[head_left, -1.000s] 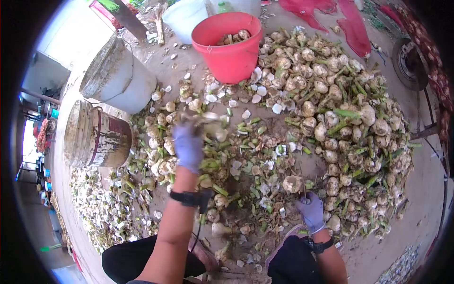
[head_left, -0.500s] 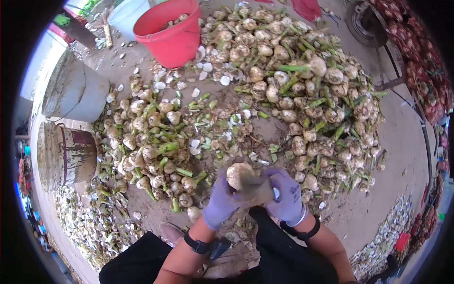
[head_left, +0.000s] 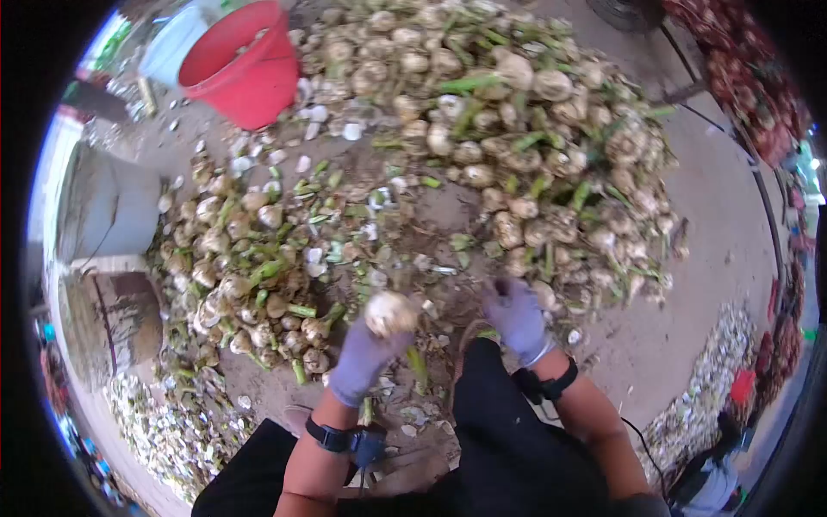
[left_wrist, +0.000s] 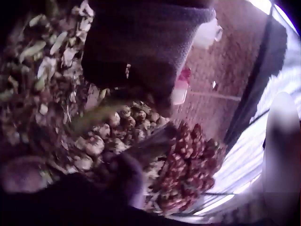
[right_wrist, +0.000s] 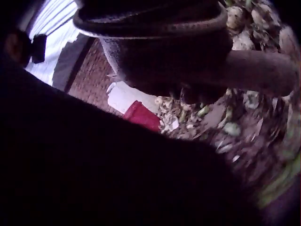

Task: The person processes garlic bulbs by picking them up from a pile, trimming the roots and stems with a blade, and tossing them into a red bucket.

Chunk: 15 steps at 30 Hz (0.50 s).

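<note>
My gloved left hand [head_left: 369, 358] grips a pale garlic bulb [head_left: 390, 314] low in the middle of the head view. Just below the bulb is a blurred green stem [head_left: 417, 369]; whether it is attached cannot be told. To the right, apart from the bulb, my gloved right hand [head_left: 517, 320] is curled; in the right wrist view that hand [right_wrist: 164, 61] holds a brownish, blade-like tool [right_wrist: 258, 70]. The left wrist view shows my left hand [left_wrist: 141, 52] dark, its fingertips hidden. A large heap of stemmed bulbs [head_left: 551, 155] lies beyond my right hand.
A smaller bulb pile [head_left: 233, 284] lies at left, beside a dirty bucket [head_left: 129, 319] and a white bucket [head_left: 112, 202]. A red bucket [head_left: 245, 77] stands farther back. Peelings [head_left: 172, 431] cover the ground at lower left; filled red net bags [head_left: 741, 77] are at upper right.
My hands, together around the bulb half a second ago, have moved apart. The left carries the bulb leftward. The head view has shifted, moving the buckets toward its left edge.
</note>
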### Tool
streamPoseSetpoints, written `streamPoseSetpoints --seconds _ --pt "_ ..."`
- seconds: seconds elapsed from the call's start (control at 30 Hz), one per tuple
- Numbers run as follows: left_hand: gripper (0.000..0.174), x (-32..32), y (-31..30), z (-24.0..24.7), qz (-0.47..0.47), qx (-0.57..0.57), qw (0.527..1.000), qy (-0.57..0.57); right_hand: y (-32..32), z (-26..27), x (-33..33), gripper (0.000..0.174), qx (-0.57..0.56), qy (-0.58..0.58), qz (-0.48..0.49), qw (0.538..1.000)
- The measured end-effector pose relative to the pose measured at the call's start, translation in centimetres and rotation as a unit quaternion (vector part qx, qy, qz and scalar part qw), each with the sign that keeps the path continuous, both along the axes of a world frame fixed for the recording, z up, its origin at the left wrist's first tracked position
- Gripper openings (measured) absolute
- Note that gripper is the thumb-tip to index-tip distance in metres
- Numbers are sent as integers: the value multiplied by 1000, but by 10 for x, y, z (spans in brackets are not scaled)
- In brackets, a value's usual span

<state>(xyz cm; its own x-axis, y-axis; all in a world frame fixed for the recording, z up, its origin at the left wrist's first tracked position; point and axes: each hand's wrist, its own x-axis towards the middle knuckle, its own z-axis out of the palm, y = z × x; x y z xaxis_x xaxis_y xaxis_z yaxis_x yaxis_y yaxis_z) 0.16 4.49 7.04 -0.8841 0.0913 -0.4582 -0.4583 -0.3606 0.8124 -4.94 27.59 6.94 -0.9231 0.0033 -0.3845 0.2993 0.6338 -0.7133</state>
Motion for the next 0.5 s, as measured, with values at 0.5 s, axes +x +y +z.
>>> streamPoseSetpoints --seconds 0.5 --pt "24 -20 -70 -15 220 152 957 115 89 -72 -17 25 361 62 22 930"
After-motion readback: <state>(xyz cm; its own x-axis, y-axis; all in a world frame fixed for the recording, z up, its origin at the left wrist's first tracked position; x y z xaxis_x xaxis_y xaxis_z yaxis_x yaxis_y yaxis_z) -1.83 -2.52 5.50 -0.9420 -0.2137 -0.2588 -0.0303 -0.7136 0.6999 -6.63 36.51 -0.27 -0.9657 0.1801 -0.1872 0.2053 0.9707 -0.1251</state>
